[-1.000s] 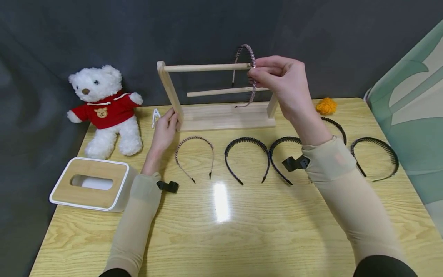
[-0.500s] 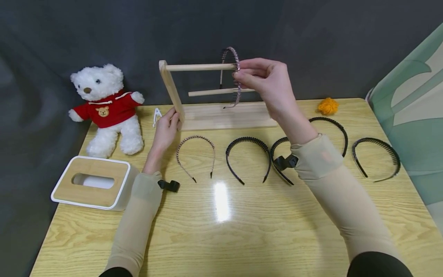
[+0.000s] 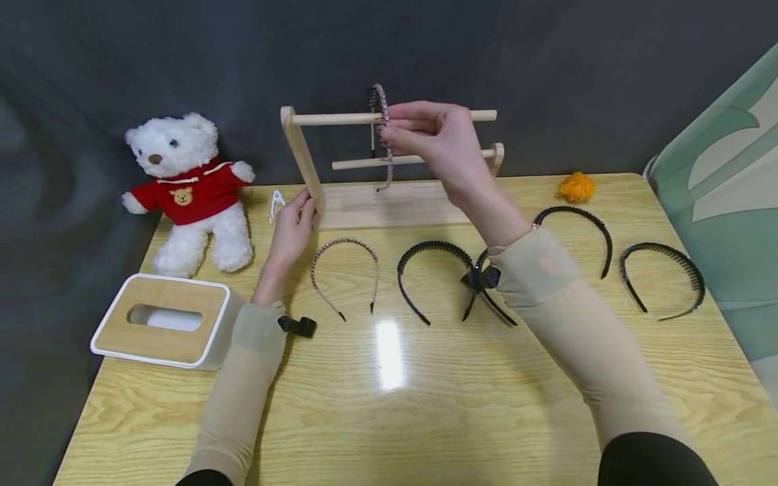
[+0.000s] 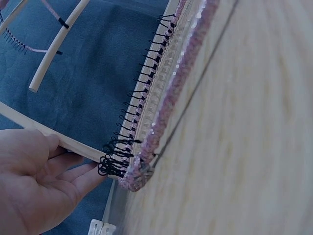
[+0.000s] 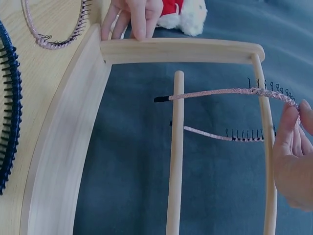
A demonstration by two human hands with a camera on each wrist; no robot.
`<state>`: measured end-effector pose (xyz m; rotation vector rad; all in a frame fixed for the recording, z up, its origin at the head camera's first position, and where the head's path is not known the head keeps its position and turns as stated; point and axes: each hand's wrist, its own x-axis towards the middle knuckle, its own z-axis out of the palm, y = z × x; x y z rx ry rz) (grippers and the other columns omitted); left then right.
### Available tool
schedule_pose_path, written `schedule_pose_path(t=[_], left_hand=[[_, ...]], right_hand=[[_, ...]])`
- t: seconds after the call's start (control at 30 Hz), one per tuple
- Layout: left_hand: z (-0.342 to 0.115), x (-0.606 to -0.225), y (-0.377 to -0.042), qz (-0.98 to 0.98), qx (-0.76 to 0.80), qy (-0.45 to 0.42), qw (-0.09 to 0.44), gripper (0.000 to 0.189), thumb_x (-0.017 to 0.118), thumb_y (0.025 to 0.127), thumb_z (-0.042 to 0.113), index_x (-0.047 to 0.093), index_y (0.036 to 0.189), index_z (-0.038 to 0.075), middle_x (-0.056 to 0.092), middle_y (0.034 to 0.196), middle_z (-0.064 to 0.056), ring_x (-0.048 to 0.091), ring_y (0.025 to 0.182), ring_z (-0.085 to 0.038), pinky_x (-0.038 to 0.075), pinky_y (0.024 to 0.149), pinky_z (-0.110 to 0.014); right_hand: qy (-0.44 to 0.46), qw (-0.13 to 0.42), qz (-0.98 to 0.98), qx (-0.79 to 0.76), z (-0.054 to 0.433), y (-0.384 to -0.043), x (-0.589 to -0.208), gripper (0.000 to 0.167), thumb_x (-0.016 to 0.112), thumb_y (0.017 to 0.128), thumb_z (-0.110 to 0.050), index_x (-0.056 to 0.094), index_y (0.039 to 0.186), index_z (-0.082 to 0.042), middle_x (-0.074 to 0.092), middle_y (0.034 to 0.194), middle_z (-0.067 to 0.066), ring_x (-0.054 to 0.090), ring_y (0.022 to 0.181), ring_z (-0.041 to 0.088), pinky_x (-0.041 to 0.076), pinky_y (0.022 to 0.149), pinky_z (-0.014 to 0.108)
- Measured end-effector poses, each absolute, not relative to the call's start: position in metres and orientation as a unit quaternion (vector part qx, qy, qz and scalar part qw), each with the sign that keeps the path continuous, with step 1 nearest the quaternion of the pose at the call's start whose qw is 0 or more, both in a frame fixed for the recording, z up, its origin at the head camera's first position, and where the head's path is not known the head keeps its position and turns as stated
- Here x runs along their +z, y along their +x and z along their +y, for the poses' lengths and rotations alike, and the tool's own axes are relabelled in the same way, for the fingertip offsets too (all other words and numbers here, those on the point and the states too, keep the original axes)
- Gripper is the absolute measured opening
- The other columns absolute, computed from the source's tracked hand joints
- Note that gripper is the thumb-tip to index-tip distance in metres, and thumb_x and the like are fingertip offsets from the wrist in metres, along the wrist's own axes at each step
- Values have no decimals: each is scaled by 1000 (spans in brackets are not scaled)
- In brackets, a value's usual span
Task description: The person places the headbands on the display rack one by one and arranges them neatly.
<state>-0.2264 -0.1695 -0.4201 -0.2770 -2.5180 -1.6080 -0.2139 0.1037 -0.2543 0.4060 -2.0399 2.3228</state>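
A wooden rack [image 3: 398,206] with an upper rod [image 3: 334,119] and a lower rod [image 3: 358,164] stands at the table's back. My left hand [image 3: 293,226] grips the lower part of its left upright, the fingers bent around the wood in the left wrist view. Between thumb and fingertips my right hand [image 3: 446,142] pinches a pink glittery toothed headband [image 5: 220,91]. That headband straddles the upper rod, and its ends reach down by the lower rod. Another pink headband [image 4: 171,93] lies on the table in front of the rack, nearest my left hand.
Several black toothed headbands [image 3: 434,244] lie to the right on the table [image 3: 425,412], one partly behind my right wrist. A tissue box [image 3: 182,287] and a teddy bear [image 3: 191,202] are at left. A white clip [image 3: 275,204] and orange pom-pom [image 3: 577,187] sit near the back.
My right hand has slid the pink headband leftward along the upper rod, from near its right end toward the middle. My left hand stays on the upright.
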Motion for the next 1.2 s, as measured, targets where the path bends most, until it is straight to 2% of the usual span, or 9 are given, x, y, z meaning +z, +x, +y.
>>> schedule_pose_path(t=[0.2, 0.33, 0.7, 1.2], left_hand=[[-170, -420, -227, -839, -532, -89, 69, 40, 43, 118, 13, 57, 151, -4, 64, 103, -28, 60, 90, -31, 43, 69, -19], [-169, -420, -227, -840, -531, -90, 68, 40, 44, 118, 14, 57, 151, -4, 63, 101, -28, 59, 88, -32, 42, 68, -20], [-169, -422, -227, -839, -533, -88, 65, 40, 44, 117, 14, 57, 151, -4, 63, 103, -29, 60, 90, -33, 43, 69, -20], [-170, -421, -226, -836, -539, -80, 66, 39, 45, 117, 11, 56, 151, -4, 68, 121, -31, 66, 102, -33, 50, 79, -21]], right_hand=[[148, -2, -667, 731, 90, -217, -253, 28, 75, 97, 6, 72, 125, 10, 77, 108, 17, 77, 93, 20, 61, 89, 35], [158, -4, -668, 727, 81, -221, -254, 28, 75, 98, 6, 72, 125, 10, 78, 109, 18, 77, 95, 21, 60, 90, 36], [178, 2, -670, 721, 54, -228, -255, 29, 75, 98, 6, 71, 125, 12, 77, 112, 23, 78, 94, 20, 62, 87, 37], [170, -10, -681, 712, 29, -232, -259, 25, 76, 98, 4, 73, 122, 11, 78, 111, 21, 77, 95, 23, 61, 86, 34]])
